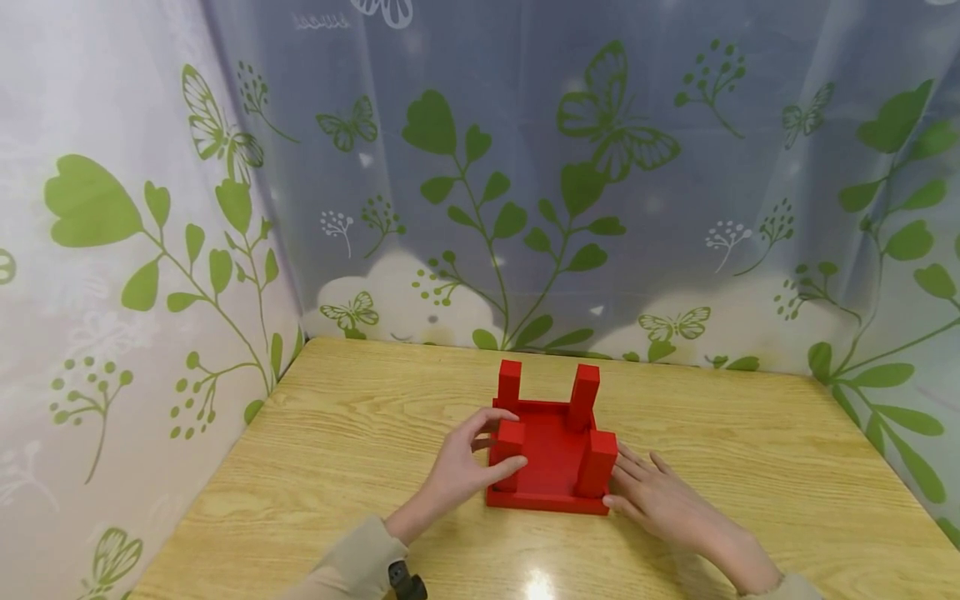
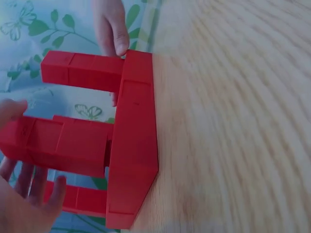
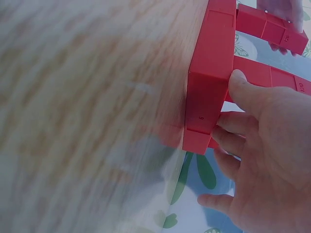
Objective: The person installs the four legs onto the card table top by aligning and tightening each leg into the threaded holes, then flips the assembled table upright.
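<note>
A red square tray-like base (image 1: 551, 504) lies on the table with a red block-shaped post standing up at each corner. My left hand (image 1: 465, 458) is at the near-left post (image 1: 512, 435), its thumb in front and its fingers around the far side. In the left wrist view, a narrow dark gap shows where this post (image 2: 82, 145) meets the base. My right hand (image 1: 663, 500) touches the base's right side near the near-right post (image 1: 597, 462). In the right wrist view, the thumb rests at the rim and the extended fingers lie against the side wall (image 3: 209, 102).
The wood-grain table (image 1: 360, 417) extends on all sides of the red piece. A curtain (image 1: 525, 208) printed with green leaves and butterflies hangs along the table's back and sides. A dark band (image 1: 407, 581) is on the left wrist.
</note>
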`<action>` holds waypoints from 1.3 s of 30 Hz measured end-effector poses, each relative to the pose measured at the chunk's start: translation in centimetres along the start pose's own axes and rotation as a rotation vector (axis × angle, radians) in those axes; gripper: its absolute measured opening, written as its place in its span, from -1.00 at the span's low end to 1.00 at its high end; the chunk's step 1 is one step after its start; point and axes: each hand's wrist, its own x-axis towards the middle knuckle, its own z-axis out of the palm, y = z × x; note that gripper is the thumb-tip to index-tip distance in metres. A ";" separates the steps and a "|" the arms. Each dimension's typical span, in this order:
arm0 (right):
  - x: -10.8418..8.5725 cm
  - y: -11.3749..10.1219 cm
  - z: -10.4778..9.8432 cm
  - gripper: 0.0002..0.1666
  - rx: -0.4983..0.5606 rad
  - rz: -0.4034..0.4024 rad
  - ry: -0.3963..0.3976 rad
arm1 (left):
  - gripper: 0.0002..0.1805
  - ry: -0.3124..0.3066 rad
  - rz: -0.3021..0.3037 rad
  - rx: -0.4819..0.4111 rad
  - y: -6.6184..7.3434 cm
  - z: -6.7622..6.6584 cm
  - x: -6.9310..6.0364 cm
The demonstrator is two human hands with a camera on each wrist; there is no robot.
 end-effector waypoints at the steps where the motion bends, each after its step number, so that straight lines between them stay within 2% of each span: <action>1: 0.0 0.0 0.0 -0.23 -0.001 -0.002 0.001 | -0.46 0.024 0.002 0.020 0.0 0.2 0.0; 4: 0.0 -0.1 0.0 -0.24 -0.006 -0.008 0.006 | -0.43 0.087 0.014 0.064 -0.1 0.6 -0.1; 7: 0.0 -0.1 -0.1 -0.24 -0.007 -0.011 0.010 | -0.44 0.119 0.020 0.080 0.0 0.7 -0.2; 10: 0.0 -0.1 0.0 -0.25 -0.005 -0.012 0.010 | -0.46 0.109 0.026 0.069 0.0 0.6 -0.3; 17: 0.0 -0.1 -0.1 -0.24 0.000 -0.009 0.008 | -0.45 0.004 0.056 -0.012 -0.2 -0.1 -0.3; 20: 0.0 0.0 0.0 -0.24 -0.006 -0.009 0.009 | -0.45 -0.013 0.057 -0.017 -0.1 -0.2 -0.3; 24: 0.0 0.1 0.0 -0.24 -0.006 -0.010 0.007 | -0.46 0.010 0.060 0.015 0.1 0.0 -0.4; 32: 0.0 0.1 0.0 -0.23 0.011 0.000 -0.005 | -0.40 0.154 0.054 0.104 0.2 1.0 -0.4; 35: 0.0 0.1 0.0 -0.23 0.015 -0.002 -0.005 | -0.42 0.155 0.059 0.119 0.0 1.1 -0.5; 39: 0.0 0.0 0.0 -0.24 0.005 -0.006 0.004 | -0.41 0.099 0.042 0.063 -0.2 0.8 -0.5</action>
